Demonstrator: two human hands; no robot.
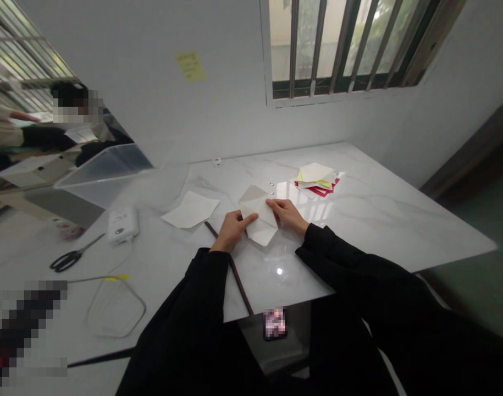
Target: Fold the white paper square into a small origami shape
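Observation:
A folded sheet of white paper [258, 215] lies on the white marble table [370, 220], its far corner showing a beige underside. My left hand [233, 230] presses its near left edge, with the index finger stretched across the fold. My right hand [288, 214] holds its right side from above. A thin dark brown rod [232, 269] passes just below my left hand. A loose white paper square [190, 209] lies to the left, and a stack of white, yellow and red papers [316, 180] lies beyond my right hand.
Black scissors [67, 259] and a white electrical device [122, 224] with a thin cable lie at the left. A clear plastic box [105, 176] stands at the far left corner. A person [40, 132] works further left. A phone [275, 323] sits below the table's near edge.

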